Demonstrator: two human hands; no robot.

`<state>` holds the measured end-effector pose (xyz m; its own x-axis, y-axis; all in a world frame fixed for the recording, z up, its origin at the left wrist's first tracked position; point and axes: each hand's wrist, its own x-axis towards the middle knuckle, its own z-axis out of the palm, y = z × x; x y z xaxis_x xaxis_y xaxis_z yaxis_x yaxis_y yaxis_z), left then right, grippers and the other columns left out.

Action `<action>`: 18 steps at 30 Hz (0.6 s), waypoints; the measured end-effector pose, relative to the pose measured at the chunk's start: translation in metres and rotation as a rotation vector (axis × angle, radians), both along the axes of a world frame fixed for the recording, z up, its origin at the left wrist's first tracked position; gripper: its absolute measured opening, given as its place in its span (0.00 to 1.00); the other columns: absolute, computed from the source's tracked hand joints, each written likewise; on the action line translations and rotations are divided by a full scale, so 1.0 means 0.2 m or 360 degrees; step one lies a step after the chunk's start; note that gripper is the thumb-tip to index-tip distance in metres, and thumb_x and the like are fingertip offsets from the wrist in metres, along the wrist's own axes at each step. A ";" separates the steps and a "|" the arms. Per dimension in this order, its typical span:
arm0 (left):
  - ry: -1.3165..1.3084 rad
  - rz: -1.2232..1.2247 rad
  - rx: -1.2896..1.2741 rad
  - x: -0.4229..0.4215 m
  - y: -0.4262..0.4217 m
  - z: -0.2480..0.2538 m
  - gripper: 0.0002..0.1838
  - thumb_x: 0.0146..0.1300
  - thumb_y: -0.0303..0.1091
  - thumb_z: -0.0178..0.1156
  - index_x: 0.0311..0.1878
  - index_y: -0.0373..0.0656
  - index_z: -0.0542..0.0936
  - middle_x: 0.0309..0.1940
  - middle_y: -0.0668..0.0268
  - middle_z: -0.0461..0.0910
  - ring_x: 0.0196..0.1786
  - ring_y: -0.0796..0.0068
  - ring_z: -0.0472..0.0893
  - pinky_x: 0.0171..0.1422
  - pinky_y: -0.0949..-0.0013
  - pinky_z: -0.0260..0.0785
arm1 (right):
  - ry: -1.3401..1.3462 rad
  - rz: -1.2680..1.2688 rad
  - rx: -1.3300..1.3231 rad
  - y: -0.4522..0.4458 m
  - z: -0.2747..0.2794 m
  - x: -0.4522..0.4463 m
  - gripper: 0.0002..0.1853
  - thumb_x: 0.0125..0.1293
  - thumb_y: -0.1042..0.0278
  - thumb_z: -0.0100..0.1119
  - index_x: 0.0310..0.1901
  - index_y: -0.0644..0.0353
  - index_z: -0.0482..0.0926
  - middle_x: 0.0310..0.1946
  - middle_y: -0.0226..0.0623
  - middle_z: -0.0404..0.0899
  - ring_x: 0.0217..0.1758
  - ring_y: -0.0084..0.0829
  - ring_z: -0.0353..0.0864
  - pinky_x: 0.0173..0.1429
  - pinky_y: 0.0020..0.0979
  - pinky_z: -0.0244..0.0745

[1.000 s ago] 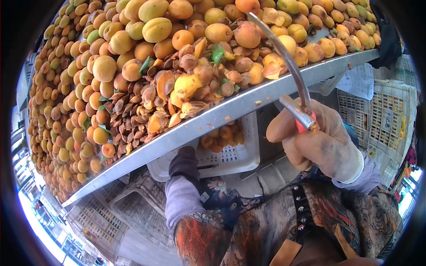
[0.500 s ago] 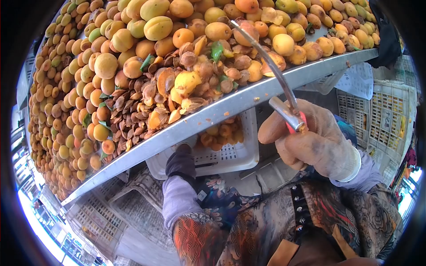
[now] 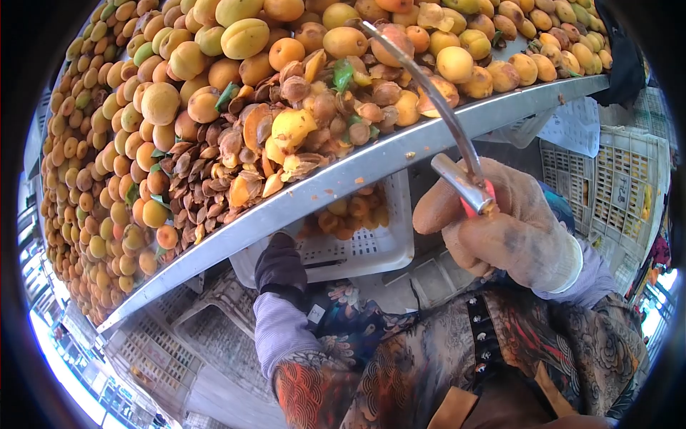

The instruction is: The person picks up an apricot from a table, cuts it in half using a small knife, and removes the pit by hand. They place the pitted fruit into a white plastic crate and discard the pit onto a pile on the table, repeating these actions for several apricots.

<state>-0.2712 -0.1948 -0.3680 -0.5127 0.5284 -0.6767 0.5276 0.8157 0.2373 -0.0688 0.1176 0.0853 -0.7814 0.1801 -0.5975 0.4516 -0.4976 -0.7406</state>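
In a soiled glove, my right hand (image 3: 500, 222) is wrapped round a curved metal tool (image 3: 468, 161) with a short metal tube and a red part at its base. The tool's tip reaches over the apricots (image 3: 345, 41) on the metal-edged table. My left hand (image 3: 280, 266), in a dark sleeve cuff, is low beside the white basket (image 3: 357, 268), partly under the table's metal rim (image 3: 271, 207); its fingers are hidden. Apricot halves (image 3: 346, 214) lie in the basket. Brown pits (image 3: 200, 179) and torn apricot pieces are heaped near the rim.
Plastic crates (image 3: 622, 193) stand at the right, and more crates (image 3: 161, 354) are at the lower left. A white plastic bag (image 3: 572, 129) hangs under the table's right part. Green leaves lie among the fruit.
My right hand and the curved tool have shifted left. My left hand has moved slightly left beside the basket. The fruit and basket appear a little further left in view.
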 end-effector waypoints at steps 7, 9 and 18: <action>0.0318 -0.0315 0.0016 0.14 0.16 0.22 0.36 0.61 0.57 0.47 0.67 0.46 0.61 0.68 0.51 0.58 0.69 0.50 0.58 0.71 0.57 0.51 | 0.0008 -0.0007 -0.0029 -0.02 -0.01 0.00 0.18 0.59 0.69 0.50 0.48 0.72 0.70 0.22 0.34 0.71 0.19 0.18 0.65 0.23 0.20 0.59; 0.0094 -0.0221 -0.0017 0.24 0.45 0.40 0.34 0.63 0.57 0.45 0.68 0.47 0.62 0.68 0.54 0.58 0.70 0.53 0.56 0.73 0.57 0.47 | 0.0026 0.0000 -0.0055 -0.03 -0.01 0.00 0.18 0.59 0.69 0.51 0.48 0.72 0.70 0.22 0.34 0.71 0.19 0.17 0.65 0.24 0.20 0.59; -0.0179 -0.0026 0.0326 0.25 0.53 0.40 0.29 0.66 0.53 0.42 0.65 0.48 0.66 0.66 0.57 0.63 0.69 0.54 0.60 0.73 0.53 0.45 | 0.0158 -0.0009 -0.0139 -0.03 -0.06 0.03 0.17 0.62 0.63 0.53 0.46 0.69 0.71 0.20 0.29 0.69 0.20 0.15 0.64 0.23 0.18 0.57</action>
